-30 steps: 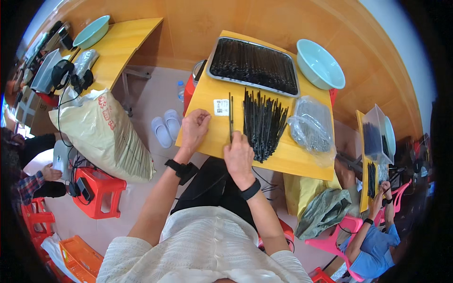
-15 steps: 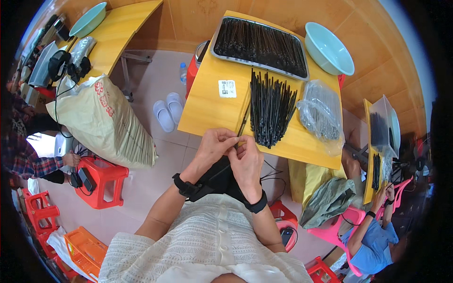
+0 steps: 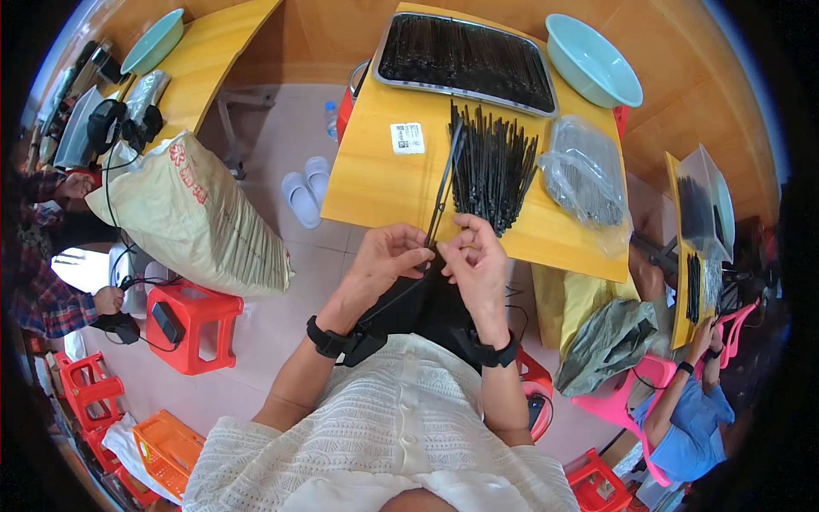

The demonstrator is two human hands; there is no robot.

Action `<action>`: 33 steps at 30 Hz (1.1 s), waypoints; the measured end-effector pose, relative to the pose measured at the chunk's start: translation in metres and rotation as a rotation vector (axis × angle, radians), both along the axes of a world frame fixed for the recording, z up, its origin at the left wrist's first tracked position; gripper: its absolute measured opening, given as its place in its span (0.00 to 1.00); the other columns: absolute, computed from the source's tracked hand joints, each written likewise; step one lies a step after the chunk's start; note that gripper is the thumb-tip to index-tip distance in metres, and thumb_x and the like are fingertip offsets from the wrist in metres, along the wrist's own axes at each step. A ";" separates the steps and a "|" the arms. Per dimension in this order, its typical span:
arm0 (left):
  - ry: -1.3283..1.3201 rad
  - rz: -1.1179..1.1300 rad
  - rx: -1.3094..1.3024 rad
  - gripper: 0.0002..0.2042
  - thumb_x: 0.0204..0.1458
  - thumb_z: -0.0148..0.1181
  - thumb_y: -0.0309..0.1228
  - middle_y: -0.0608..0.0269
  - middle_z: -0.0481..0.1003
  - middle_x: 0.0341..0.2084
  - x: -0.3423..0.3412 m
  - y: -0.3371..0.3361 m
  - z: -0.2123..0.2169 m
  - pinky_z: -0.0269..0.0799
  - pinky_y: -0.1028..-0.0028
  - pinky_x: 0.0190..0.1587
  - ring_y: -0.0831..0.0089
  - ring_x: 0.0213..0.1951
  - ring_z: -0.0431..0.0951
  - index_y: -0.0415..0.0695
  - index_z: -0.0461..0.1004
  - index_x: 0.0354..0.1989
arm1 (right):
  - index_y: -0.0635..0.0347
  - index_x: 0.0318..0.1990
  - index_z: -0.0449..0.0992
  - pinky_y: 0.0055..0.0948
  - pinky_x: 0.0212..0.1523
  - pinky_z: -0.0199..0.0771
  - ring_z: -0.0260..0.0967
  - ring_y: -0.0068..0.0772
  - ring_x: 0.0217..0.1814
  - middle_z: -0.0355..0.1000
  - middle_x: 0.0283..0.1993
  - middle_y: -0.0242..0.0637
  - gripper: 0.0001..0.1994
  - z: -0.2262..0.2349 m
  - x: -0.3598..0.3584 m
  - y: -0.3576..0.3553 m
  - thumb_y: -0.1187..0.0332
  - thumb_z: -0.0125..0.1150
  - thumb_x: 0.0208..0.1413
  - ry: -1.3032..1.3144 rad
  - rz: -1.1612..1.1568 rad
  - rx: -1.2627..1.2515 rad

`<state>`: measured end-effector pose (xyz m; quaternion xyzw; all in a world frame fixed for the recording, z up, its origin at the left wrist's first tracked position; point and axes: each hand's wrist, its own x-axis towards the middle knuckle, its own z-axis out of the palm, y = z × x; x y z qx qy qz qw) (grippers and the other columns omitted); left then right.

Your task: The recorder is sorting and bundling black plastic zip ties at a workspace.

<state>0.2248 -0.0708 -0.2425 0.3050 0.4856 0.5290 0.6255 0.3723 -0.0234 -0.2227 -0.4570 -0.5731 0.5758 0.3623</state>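
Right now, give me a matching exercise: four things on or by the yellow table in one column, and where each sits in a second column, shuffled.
Things:
1. bowl
2. tray
3. clear bag
4. single black tie

Places:
A. pinched between the left hand and right hand at the table's near edge
B. far right corner of the table
C. far edge of the table, left of the bowl
D. right side of the table, beside the loose pile of ties

Pairs: 1-B, 2-C, 3-D, 4-A

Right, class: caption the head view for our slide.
Both hands, left hand and right hand, pinch one black cable tie above the yellow table.
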 end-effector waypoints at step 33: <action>-0.018 0.021 0.088 0.10 0.42 0.60 0.18 0.64 0.72 0.26 0.003 0.001 0.017 0.74 0.79 0.30 0.74 0.30 0.76 0.42 0.66 0.31 | 0.67 0.29 0.76 0.27 0.23 0.68 0.70 0.33 0.20 0.72 0.21 0.43 0.08 -0.001 0.162 0.164 0.70 0.59 0.44 -0.667 -0.341 0.366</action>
